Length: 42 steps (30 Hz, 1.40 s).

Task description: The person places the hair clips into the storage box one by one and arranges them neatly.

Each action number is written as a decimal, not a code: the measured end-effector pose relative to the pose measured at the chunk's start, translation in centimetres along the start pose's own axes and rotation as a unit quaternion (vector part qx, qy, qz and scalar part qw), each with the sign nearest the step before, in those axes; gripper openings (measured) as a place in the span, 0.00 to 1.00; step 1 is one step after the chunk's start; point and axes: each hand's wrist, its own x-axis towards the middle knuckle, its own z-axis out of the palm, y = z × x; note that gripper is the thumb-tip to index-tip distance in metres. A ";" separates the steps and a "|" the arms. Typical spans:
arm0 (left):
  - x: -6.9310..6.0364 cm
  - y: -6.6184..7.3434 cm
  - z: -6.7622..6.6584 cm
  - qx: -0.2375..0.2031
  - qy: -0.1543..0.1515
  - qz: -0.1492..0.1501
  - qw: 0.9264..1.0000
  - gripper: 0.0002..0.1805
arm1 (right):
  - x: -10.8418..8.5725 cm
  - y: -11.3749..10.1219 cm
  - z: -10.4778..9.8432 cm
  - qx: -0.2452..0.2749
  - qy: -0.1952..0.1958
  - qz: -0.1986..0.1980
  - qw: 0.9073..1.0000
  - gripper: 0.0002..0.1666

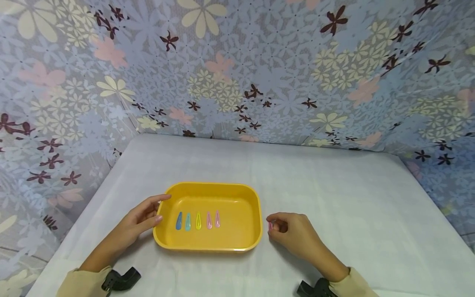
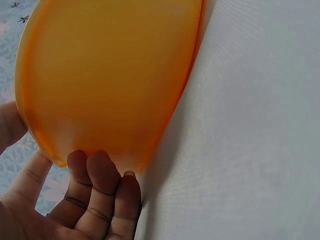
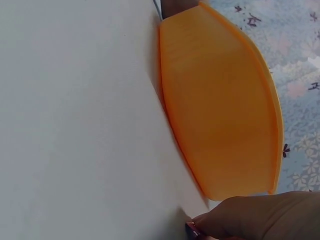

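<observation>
A yellow tray (image 1: 237,243) sits on the white cloth. In it stands a row of snap hair clips: a blue clip (image 1: 179,221), a turquoise clip (image 1: 188,222), a yellow clip (image 1: 198,221) and two pink ones, the left pink clip (image 1: 209,220) and the right pink clip (image 1: 217,219). My left hand (image 1: 142,216) holds the tray's left end, thumb and forefinger at the rim, other fingers against the outer wall (image 2: 110,100). Just outside the right end, my right hand (image 1: 295,233) pinches another pink hair clip (image 1: 270,225), mostly hidden by the fingers; its tip (image 3: 192,231) shows in the right wrist view.
White cloth (image 1: 352,198) covers the table and extends around the tray. Flowered fabric (image 1: 267,74) hangs behind the table and along its sides. A black wrist camera (image 1: 120,280) is strapped at the left sleeve, another black camera (image 1: 317,288) at the right.
</observation>
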 end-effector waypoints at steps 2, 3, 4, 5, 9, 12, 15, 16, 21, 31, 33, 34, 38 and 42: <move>0.0 -0.1 0.0 -0.001 -0.001 0.003 1.000 0.26 | 0.0 0.0 0.0 0.004 -0.001 0.004 1.000 0.12; 0.0 -0.1 0.0 -0.002 -0.002 0.003 1.000 0.26 | 0.0 0.0 0.0 0.007 -0.001 0.007 1.000 0.12; 0.0 -0.2 0.0 -0.002 -0.002 0.004 1.000 0.26 | 0.0 0.0 0.0 0.008 -0.001 0.008 1.000 0.12; 0.0 -0.2 0.0 -0.003 -0.003 0.006 1.000 0.26 | -0.1 0.1 0.0 0.009 -0.001 0.010 1.000 0.12; 0.0 -0.2 0.1 -0.009 -0.004 0.011 1.000 0.26 | -0.2 0.2 0.0 0.008 -0.002 0.013 1.000 0.12; 0.0 -0.1 0.1 -0.013 -0.006 0.017 1.000 0.26 | -0.3 0.3 0.1 0.009 -0.003 0.016 1.000 0.12; 0.0 0.0 0.2 -0.016 -0.007 0.021 1.000 0.26 | -0.3 0.4 0.1 0.014 -0.003 0.014 1.000 0.11; 0.0 0.0 0.2 -0.017 -0.007 0.022 1.000 0.26 | -0.3 0.4 0.1 0.015 -0.002 0.013 1.000 0.11; 0.1 0.0 0.3 -0.017 -0.006 0.021 1.000 0.26 | -0.3 0.5 0.1 0.018 0.000 0.007 1.000 0.11; 0.0 0.2 0.2 -0.013 -0.007 0.021 1.000 0.26 | -0.2 0.4 0.0 0.022 -0.002 0.004 1.000 0.10; 0.0 0.2 0.1 -0.012 -0.006 0.018 1.000 0.26 | -0.2 0.3 0.0 0.023 -0.002 0.008 1.000 0.11; 0.0 0.2 0.1 -0.012 -0.005 0.015 1.000 0.26 | -0.2 0.3 0.0 0.024 -0.002 0.010 1.000 0.11; 0.0 0.1 0.0 -0.009 -0.002 0.009 1.000 0.26 | -0.2 0.1 -0.1 0.029 -0.002 0.020 0.999 0.11; 0.0 -0.1 0.0 -0.004 0.001 0.003 1.000 0.26 | -0.2 0.0 -0.1 0.034 -0.004 0.022 0.999 0.12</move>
